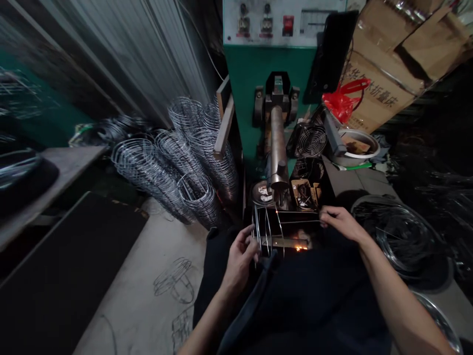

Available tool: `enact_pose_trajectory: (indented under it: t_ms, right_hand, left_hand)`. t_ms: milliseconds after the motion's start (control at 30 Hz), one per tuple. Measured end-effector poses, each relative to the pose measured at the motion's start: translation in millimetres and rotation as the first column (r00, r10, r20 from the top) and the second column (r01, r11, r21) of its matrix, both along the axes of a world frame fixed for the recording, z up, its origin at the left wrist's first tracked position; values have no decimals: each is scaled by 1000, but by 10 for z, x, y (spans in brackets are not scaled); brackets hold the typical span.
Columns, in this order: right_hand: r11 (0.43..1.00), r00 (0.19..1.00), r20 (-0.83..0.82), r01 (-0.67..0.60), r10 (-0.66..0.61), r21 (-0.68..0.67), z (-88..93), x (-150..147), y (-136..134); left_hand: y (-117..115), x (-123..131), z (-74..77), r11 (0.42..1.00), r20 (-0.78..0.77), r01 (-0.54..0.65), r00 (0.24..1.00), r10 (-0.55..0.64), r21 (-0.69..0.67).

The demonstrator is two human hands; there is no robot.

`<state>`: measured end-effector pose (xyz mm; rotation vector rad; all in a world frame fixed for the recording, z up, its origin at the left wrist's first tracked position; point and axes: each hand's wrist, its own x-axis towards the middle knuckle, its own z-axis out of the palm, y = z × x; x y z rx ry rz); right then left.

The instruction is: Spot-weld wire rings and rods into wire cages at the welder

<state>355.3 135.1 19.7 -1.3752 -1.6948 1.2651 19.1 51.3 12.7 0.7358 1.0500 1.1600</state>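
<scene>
My left hand is closed around the ring end of a small wire frame held in front of a green welding machine. My right hand pinches the far end of a thin straight wire laid across that frame. An orange spark glows on a flat metal bar just below the frame. The machine's long metal arm ends right above the frame.
Stacks of finished wire cages lean at the left of the machine. Two loose cages lie on the concrete floor. Wire rings fill a bin at the right. Behind it are a small fan, a red bag and cardboard boxes.
</scene>
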Motion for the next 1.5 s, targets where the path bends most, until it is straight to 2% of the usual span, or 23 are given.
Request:
enact_pose_trajectory:
  t_ms: [100,167,233,333,367,400,467,533,567,633,700,767,867,933,1033,1133,1500]
  right_hand:
    - [952,994,-7,-105,108,-287,-90,-11,-263]
    - [880,983,-59,-183,174,-438,-296,-117,-414]
    - [783,968,-129,-249,213,-571,-575,-238,-548]
    - [599,943,-191,-321,271,-734,-947,-332,-696]
    - [579,936,-194,-335,292,-744,-1017,-330,-720]
    - [605,934,-183,-340,307,-720,-1051,-315,-727]
    - [759,942,-126,-325,310,-564,-1008,-269,-688]
    - [896,958,-90,-287,273,-340,-835,-247,-597]
    - [933,966,-82,-259,246,-248,-713,-255,-546]
    - [974,981,-48,-194,190,-115,-429,-307,-459]
    - [991,990,39,-134,133,9,-141,-385,-406]
    - [985,986,128,-120,103,127,89,-459,-373]
    - [976,981,157,-137,110,171,232,-514,-292]
    - [986,992,98,-92,79,138,191,-502,-199]
    - [995,999,6,37,-37,95,40,-447,-37]
    - [989,995,-38,92,-88,120,-69,-429,92]
    - [990,997,29,69,-73,125,-94,-516,381]
  left_hand:
    - [-252,-362,274,973,39,231,972,-231,18]
    - [-351,-513,324,944,46,327,943,-328,34]
    - [-445,-558,196,941,57,337,939,-338,33]
    - [-663,-488,-218,947,91,311,948,-304,-76]
    - [-743,-453,-355,948,99,290,955,-279,-130]
    - [-810,-417,-467,950,91,254,966,-241,-181]
    - [-858,-353,-590,961,16,115,993,-114,-250]
    - [-758,-300,-585,963,-79,-49,996,29,-266]
    - [-657,-278,-552,958,-106,-112,991,87,-263]
    - [-398,-235,-467,952,-104,-181,982,160,-247]
    - [-130,-181,-397,954,-82,-201,979,187,-224]
    - [88,-103,-357,958,-92,-215,975,201,-191]
    - [261,41,-311,969,-105,-206,976,192,-140]
    - [283,117,-257,983,-65,-157,986,152,-93]
    - [245,171,-151,999,28,-54,998,53,5]
    - [218,187,-71,999,49,7,999,-9,47]
    - [362,258,-75,996,21,-32,999,31,77]
